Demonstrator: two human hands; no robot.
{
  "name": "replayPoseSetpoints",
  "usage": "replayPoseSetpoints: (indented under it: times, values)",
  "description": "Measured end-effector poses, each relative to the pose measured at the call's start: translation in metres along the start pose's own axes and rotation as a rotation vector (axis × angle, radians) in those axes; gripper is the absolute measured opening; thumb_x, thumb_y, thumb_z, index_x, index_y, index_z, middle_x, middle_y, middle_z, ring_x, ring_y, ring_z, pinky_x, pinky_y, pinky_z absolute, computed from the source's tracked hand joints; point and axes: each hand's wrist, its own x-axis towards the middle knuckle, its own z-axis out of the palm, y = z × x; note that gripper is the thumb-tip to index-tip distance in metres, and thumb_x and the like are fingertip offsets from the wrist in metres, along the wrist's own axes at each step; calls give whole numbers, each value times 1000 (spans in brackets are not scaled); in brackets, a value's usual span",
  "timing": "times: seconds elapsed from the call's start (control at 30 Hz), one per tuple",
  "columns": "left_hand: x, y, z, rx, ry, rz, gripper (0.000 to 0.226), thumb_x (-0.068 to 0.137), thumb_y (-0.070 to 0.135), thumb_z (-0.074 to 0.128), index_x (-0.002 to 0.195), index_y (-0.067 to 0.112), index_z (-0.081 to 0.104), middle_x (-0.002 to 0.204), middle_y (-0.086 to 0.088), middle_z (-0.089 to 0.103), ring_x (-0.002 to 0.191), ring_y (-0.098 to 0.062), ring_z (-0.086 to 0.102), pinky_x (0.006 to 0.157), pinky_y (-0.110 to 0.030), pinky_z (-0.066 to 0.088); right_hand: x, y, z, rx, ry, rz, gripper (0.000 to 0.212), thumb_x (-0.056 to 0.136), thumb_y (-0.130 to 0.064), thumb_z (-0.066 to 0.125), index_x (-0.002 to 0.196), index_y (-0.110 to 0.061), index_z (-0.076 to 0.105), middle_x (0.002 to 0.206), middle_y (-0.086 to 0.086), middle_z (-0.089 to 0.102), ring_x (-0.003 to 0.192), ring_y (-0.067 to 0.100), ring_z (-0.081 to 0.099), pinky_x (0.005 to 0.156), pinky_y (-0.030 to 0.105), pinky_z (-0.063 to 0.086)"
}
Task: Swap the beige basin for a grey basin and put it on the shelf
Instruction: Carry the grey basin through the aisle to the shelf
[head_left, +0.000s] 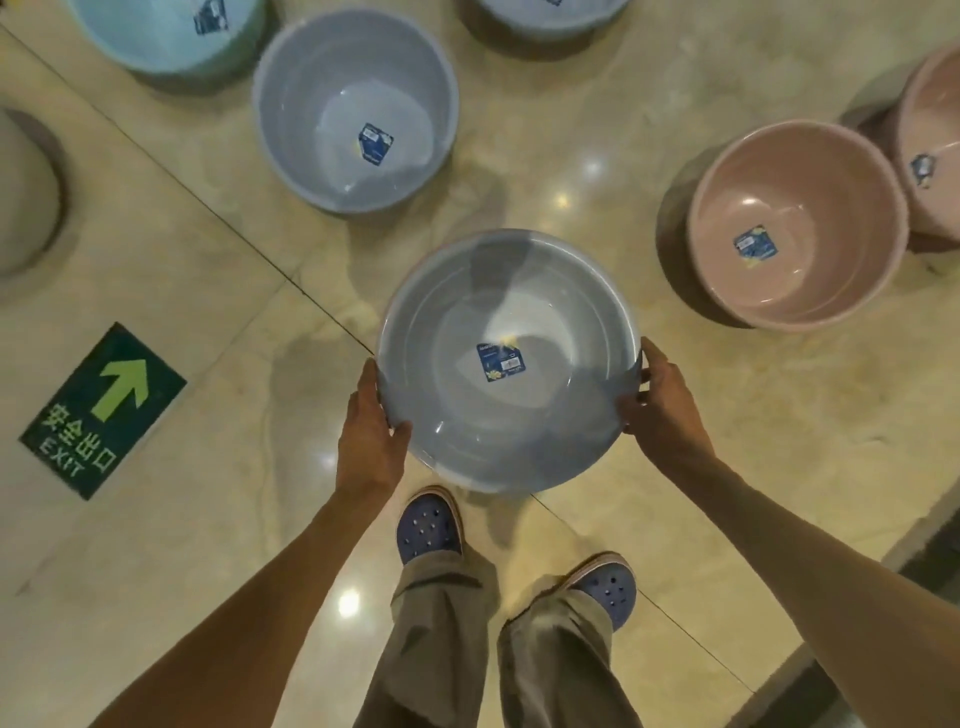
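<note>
I hold a round grey basin (467, 426) with a blue label inside, lifted above the floor in front of my feet. My left hand (370, 431) grips its left rim. Its right rim is gripped by my right hand (660, 410). A second grey basin (311, 114) stands on the floor farther ahead. At the left edge a beige basin (23, 192) is partly cut off by the frame. No shelf shows in this view.
A pink basin (831, 291) stands on the floor at the right, another pink one (935, 124) behind it. Light blue basins (156, 36) sit at the top. A green exit sign (104, 410) is stuck to the polished tile floor at the left.
</note>
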Motion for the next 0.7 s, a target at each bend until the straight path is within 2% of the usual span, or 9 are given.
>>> replayPoseSetpoints:
  times: [0.1, 0.17, 0.27, 0.37, 0.43, 0.5, 0.57, 0.63, 0.7]
  values:
    - [25, -13, 2, -5, -14, -19, 91, 95, 8, 71, 166, 22, 16, 153, -12, 49, 130, -37, 60, 105, -58, 53, 27, -10, 19, 4, -10, -2, 48, 83, -19, 56, 125, -40, 59, 116, -4, 68, 102, 27, 68, 76, 55, 64]
    - [40, -22, 6, -13, -47, -12, 89, 95, 8, 71, 165, 21, 18, 153, -12, 49, 129, -35, 62, 106, -56, 53, 43, -9, 29, -43, -29, -7, 48, 87, -26, 59, 132, -41, 56, 122, 0, 64, 101, 26, 68, 80, 55, 63]
    - [58, -31, 18, 19, -102, -52, 84, 100, 17, 67, 165, 14, 15, 163, -15, 37, 140, -35, 53, 115, -52, 45, 63, 1, 42, -215, -34, 77, 69, 101, -35, 63, 161, -27, 30, 150, 12, 45, 122, 32, 61, 101, 54, 55]
    - [70, -36, 30, 8, -93, -81, 80, 102, 18, 63, 166, 14, 14, 165, -15, 32, 141, -36, 52, 117, -51, 43, 76, 6, 55, -238, -57, 117, 75, 106, -35, 57, 166, -18, 15, 164, 15, 34, 141, 39, 50, 111, 55, 48]
    - [78, -39, 38, -43, -101, -89, 81, 102, 13, 63, 166, 18, 14, 161, -16, 38, 140, -37, 52, 116, -53, 44, 79, 2, 61, -190, -58, 115, 66, 108, -29, 51, 165, -16, 18, 157, 11, 43, 135, 36, 53, 105, 44, 50]
    - [86, -44, 47, -84, -109, -107, 86, 100, 8, 65, 166, 21, 12, 155, -17, 48, 137, -39, 55, 112, -56, 47, 81, 1, 68, -117, -66, 133, 61, 110, -27, 45, 164, -19, 18, 139, 2, 50, 118, 28, 56, 90, 33, 50]
    - [91, -48, 53, -111, -87, -130, 90, 96, 7, 67, 165, 27, 12, 145, -17, 58, 128, -40, 61, 104, -60, 53, 84, 6, 76, -73, -47, 155, 63, 109, -29, 45, 164, -24, 16, 138, 0, 52, 116, 31, 60, 90, 40, 54]
    - [92, -50, 54, -136, -53, -153, 92, 92, 6, 70, 162, 34, 17, 136, -14, 61, 122, -37, 63, 98, -61, 56, 86, 13, 79, -26, -11, 160, 56, 108, -24, 49, 159, -25, 27, 132, -1, 56, 117, 35, 62, 98, 51, 58]
    - [91, -52, 49, -158, -49, -156, 93, 90, 3, 73, 160, 37, 21, 132, -12, 60, 120, -34, 62, 95, -61, 58, 87, 15, 76, 25, -17, 182, 54, 105, -17, 52, 156, -26, 34, 121, -5, 57, 112, 32, 62, 100, 56, 57]
